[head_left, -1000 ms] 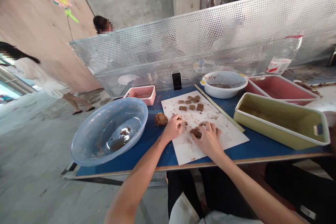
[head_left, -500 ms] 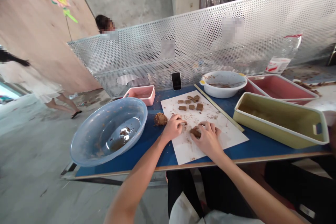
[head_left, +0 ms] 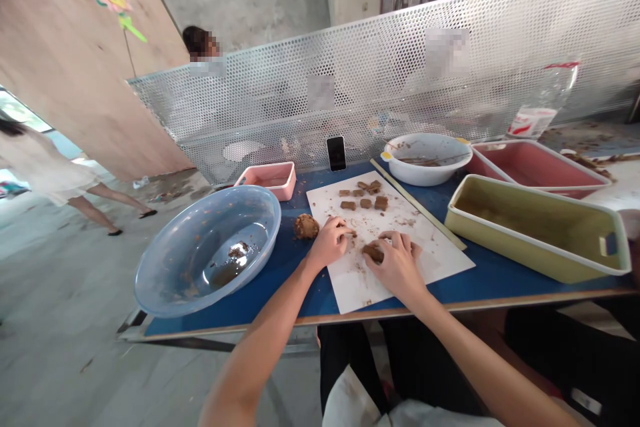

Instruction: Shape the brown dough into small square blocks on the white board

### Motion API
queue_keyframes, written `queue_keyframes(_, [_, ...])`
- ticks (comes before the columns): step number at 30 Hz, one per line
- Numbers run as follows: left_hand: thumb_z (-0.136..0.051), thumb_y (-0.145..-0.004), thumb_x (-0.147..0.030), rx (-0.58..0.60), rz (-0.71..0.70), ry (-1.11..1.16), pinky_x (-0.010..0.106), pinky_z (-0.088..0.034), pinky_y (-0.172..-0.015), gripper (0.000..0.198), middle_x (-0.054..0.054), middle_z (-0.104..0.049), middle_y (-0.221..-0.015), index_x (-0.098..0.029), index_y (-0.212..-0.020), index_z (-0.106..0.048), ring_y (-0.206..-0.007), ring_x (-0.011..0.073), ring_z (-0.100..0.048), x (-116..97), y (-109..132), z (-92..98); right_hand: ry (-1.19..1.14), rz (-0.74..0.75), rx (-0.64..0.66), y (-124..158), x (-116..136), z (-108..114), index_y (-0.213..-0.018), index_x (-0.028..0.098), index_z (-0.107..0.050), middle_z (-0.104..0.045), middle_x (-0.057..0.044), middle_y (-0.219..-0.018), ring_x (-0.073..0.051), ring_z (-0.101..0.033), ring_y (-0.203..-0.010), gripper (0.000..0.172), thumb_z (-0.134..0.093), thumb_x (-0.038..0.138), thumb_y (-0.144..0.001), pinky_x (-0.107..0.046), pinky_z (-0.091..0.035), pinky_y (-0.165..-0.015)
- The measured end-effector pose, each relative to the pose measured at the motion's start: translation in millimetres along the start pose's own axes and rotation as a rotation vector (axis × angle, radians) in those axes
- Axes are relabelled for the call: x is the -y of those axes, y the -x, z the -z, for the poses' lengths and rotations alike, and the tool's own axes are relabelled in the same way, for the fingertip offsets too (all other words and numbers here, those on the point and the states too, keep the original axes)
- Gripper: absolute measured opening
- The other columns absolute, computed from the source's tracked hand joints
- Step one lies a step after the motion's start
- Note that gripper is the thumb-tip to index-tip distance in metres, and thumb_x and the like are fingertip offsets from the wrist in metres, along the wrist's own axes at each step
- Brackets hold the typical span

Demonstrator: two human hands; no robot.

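My right hand (head_left: 397, 263) is closed round a brown clay block (head_left: 373, 253), which rests on the white board (head_left: 350, 287). Only the block's left end shows; the fingers cover the rest. To its left, my left hand (head_left: 330, 242) is over the board's left edge, fingers curled together. A small brown bit shows at its fingertips, too small to name. Farther back on the board lie several short brown clay pieces (head_left: 381, 203), with crumbs scattered around. A round brown lump (head_left: 306, 227) sits on the blue table just left of my left hand.
A large blue basin (head_left: 165, 260) with some dark water stands left. Behind are a pink tray (head_left: 287, 180), a phone (head_left: 337, 153) and a white basin (head_left: 425, 175). A yellowish strip (head_left: 420, 207) runs along the board; right are a green bin (head_left: 530, 247) and pink bin (head_left: 560, 170).
My hands and the clay block look almost unchanged. At the far left, a walking person has shifted slightly to the left.
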State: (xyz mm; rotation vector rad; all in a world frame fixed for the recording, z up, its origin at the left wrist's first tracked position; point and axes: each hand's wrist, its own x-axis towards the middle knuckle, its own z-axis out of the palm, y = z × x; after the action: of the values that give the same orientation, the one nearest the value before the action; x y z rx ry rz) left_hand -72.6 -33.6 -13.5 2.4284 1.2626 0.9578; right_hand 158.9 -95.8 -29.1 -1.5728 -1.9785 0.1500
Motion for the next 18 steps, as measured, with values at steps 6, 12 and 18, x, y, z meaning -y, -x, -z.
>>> queue_keyframes(6, [-0.054,-0.092,0.002,0.008,0.011,0.013,0.045,-0.060,-0.110,0.044,0.011,-0.071,-0.113,-0.019,-0.111,-0.087,-0.117,0.0284,-0.067,0.1,0.0,0.3,-0.013,0.011,0.013,0.1,-2.2,-0.7,-0.110,0.025,-0.079,-0.066,-0.017,-0.135,-0.040,-0.055,-0.128,0.028,-0.065,0.047,-0.104,-0.062,-0.041,-0.109])
queue_keyframes(12, [-0.054,-0.091,0.002,-0.014,0.008,0.030,0.045,-0.060,-0.110,0.043,0.011,-0.071,-0.111,-0.018,-0.110,-0.087,-0.114,0.0276,-0.068,0.1,-0.5,0.8,-0.044,0.001,-0.002,-0.5,-1.1,-0.6,-0.125,0.025,-0.076,-0.067,-0.018,-0.135,-0.041,-0.056,-0.131,0.036,-0.060,0.052,-0.108,-0.061,-0.041,-0.109])
queue_keyframes(18, [-0.054,-0.092,0.001,0.003,0.015,0.037,0.044,-0.061,-0.108,0.044,0.011,-0.072,-0.111,-0.019,-0.112,-0.088,-0.113,0.0275,-0.069,0.1,-1.3,1.5,-0.147,0.003,-0.025,1.7,0.2,7.4,-0.128,0.026,-0.075,-0.067,-0.017,-0.139,-0.039,-0.058,-0.134,0.037,-0.055,0.053,-0.111,-0.057,-0.040,-0.111])
